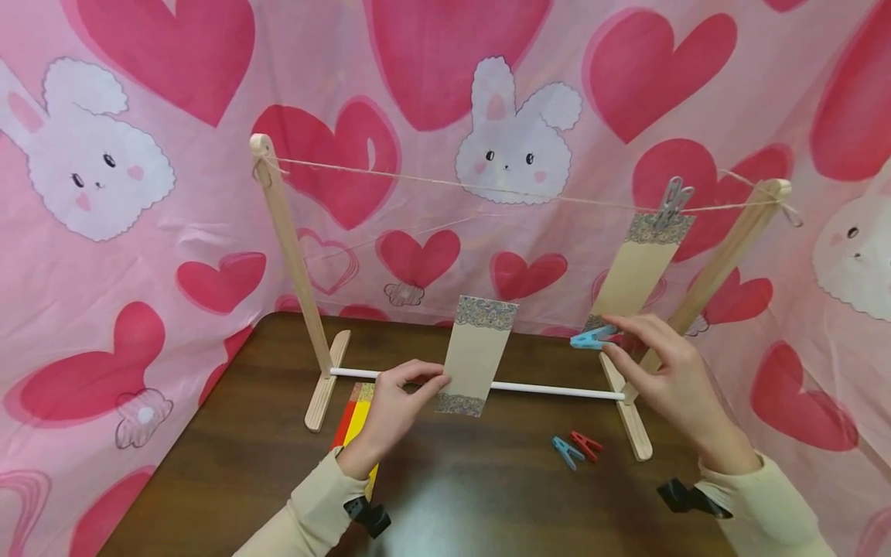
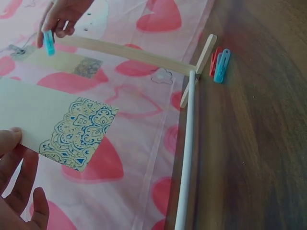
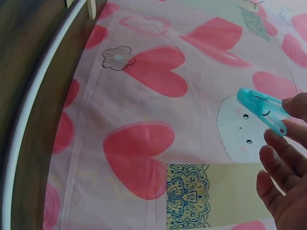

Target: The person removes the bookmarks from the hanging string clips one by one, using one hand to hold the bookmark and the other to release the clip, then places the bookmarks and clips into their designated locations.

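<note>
A pink heart-patterned cloth (image 1: 418, 46) backs the brown tabletop (image 1: 473, 503), where wooden posts (image 1: 292, 255) hold up a string (image 1: 418, 177). The left hand (image 1: 390, 410) pinches a card (image 1: 476, 356) by its side edge, leaving both patterned ends uncovered. The right hand (image 1: 678, 375) pinches a blue clip (image 1: 588, 338) at its handles, seemingly for squeezing. A grey clip (image 1: 672, 203) keeps another card (image 1: 633, 275) hanging from the string.
</note>
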The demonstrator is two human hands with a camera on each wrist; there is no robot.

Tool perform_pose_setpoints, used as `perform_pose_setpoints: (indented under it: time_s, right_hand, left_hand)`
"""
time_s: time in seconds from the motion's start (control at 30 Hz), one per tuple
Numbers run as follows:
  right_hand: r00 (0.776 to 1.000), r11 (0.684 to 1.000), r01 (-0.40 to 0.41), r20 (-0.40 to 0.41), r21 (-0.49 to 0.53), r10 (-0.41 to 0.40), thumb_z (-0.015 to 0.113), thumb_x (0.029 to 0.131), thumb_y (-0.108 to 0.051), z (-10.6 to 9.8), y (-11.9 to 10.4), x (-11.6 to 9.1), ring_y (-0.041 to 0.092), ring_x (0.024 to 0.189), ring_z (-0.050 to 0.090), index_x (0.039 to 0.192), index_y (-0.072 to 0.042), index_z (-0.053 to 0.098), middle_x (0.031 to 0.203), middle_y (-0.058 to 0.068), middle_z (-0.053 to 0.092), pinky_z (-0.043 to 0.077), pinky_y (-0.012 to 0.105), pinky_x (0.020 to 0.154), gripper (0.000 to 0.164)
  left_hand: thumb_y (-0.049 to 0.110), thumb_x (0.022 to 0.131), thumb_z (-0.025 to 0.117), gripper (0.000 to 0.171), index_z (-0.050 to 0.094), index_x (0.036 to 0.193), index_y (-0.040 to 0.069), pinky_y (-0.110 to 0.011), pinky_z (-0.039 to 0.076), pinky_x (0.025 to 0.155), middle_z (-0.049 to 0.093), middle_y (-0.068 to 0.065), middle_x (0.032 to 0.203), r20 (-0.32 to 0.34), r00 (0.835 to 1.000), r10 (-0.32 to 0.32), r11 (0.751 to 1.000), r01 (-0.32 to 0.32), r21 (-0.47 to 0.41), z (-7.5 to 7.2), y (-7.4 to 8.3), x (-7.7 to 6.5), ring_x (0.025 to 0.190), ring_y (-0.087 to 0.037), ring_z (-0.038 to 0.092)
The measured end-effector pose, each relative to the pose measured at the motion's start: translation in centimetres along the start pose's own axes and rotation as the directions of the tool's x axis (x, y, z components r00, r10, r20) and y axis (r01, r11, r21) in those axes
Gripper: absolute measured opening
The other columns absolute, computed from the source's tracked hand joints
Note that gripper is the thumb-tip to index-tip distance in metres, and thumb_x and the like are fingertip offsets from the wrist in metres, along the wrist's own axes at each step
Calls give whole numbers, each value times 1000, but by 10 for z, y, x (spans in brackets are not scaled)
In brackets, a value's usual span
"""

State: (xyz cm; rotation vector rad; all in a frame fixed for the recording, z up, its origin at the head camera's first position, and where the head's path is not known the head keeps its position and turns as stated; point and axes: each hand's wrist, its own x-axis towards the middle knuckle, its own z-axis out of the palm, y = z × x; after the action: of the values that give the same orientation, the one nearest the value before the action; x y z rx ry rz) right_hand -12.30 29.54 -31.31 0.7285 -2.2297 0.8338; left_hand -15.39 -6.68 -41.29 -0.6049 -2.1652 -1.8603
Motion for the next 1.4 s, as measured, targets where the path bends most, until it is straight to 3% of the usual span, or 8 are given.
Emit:
perform_pose_setpoints:
  time_s: [0.2,0.43,0.73,1.07,1.2,1.4]
  right_hand:
    - [1000,1000,15,3,-15,-15,84,80,7,2,3,-6,1,86,57,126,-1,73,103,2,69,46,10,72,48]
    - [998,997,-51,37,-63,54,83,75,13,8,5,-17,-1,84,56,127,-4,72,98,-3,66,45,11,71,56]
    - [997,997,-67,22,-40,68,83,73,15,19,7,-28,-1,78,55,125,-7,73,90,-8,65,43,12,69,58]
    - [990,989,-135,27,-63,137,83,75,13,26,10,-40,-1,80,54,121,-10,74,85,-9,67,39,17,60,52]
    - [990,988,-136,34,-68,139,83,76,13,28,13,-46,-4,80,57,120,-10,74,90,-7,72,42,14,65,50]
    - [982,981,-182,38,-72,185,82,78,11,32,17,-56,-7,78,59,120,-11,74,89,-5,73,45,13,69,48]
  left_hand:
    - [14,91,81,15,82,105,8,-26,58,82,78,-4,98,6,1000,-24,1000,24,9,-5,-1,-4,90,-19,71]
    - [15,93,80,16,82,107,8,-25,58,80,78,-5,100,21,998,-56,998,56,4,-8,-3,-11,91,-17,70]
    - [13,89,83,13,83,102,11,-23,55,76,78,-2,97,-12,994,-108,993,108,48,-14,-5,-19,87,-13,66]
    - [12,90,82,12,82,101,10,-26,55,76,78,-2,95,-23,995,-92,995,93,42,-18,-14,-27,84,-9,64]
    - [13,90,82,10,82,100,10,-26,55,74,78,-2,93,-25,996,-89,995,90,53,-19,-18,-31,82,-8,63]
    - [15,89,83,10,82,99,13,-25,55,73,77,0,93,-32,989,-144,987,146,66,-24,-20,-38,80,-9,64]
